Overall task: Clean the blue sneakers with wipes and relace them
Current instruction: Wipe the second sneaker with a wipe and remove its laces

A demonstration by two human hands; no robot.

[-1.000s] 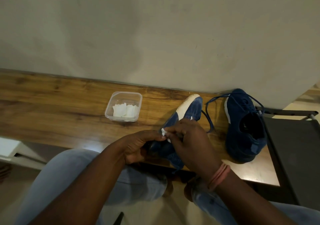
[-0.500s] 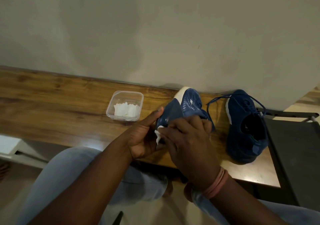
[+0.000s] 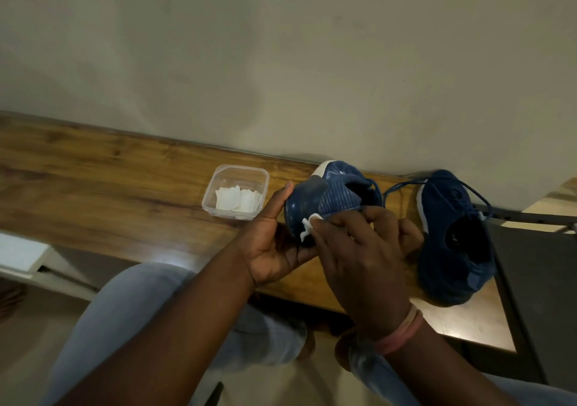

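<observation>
- Left hand [image 3: 271, 243] cups the heel end of the near sneaker [image 3: 331, 199], thumb up along its side, fingers curled underneath. We hold it tilted, partly lifted off the wooden table [image 3: 125, 187].
- Right hand [image 3: 359, 249] pinches a small white wipe [image 3: 307, 229] against the sneaker's smooth side panel; fingers are bent round the shoe's edge.
- Second sneaker [image 3: 452, 240] lies on the table to the right, near the table's end, its lace [image 3: 402, 187] loose and trailing toward the held shoe.
- Clear plastic tub [image 3: 235, 191] with folded spare wipes stands on the table just left of the held sneaker.
- Risk: the wipe is small and mostly bunched under our fingers. A hard stroke could roll or tear it, so bare fingertips would smear the dirt instead of lifting it.
- Risk: the left hand's hold is shallow. Sideways pressure from wiping could twist the sneaker out of the palm.
- Risk: the trailing lace runs close to the right hand. Catching it could drag the second sneaker, which sits near the table edge.
- Risk: the ribbed fabric part would likely hold dirt and shed wipe lint more than the smooth panel.
- Risk: a wide left elbow swing could knock the light tub.
- Dim light; we cannot tell how clean the panel is.
</observation>
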